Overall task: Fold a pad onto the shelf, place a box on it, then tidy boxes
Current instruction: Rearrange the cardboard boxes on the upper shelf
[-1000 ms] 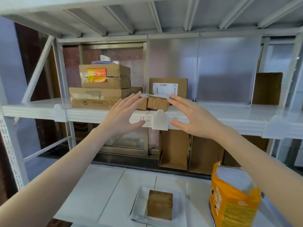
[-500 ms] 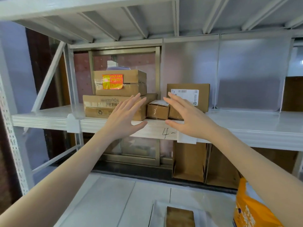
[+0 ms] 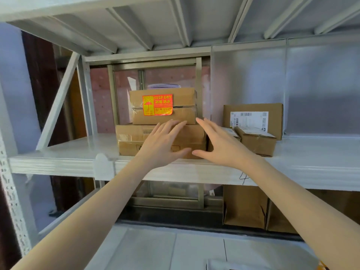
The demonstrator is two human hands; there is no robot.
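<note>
On the white shelf a wide flat cardboard box carries a smaller box with an orange KEEP DRY sticker. My left hand is spread flat in front of the wide box, fingertips near the upper box's lower edge. My right hand is open at the wide box's right end, fingers pointing up and left. Both hands hold nothing. A small box and a box with a white shipping label stand to the right. Only a pale corner of the pad shows at the bottom edge.
Purple sheets lie on top of the sticker box. Open cardboard cartons stand under the shelf at the right. A translucent panel backs the shelf. An orange bag corner shows at bottom right. The upper shelf's ribs hang overhead.
The view has moved closer and to the left. Both hands have shifted left from the small box to the stacked boxes, still open and empty.
</note>
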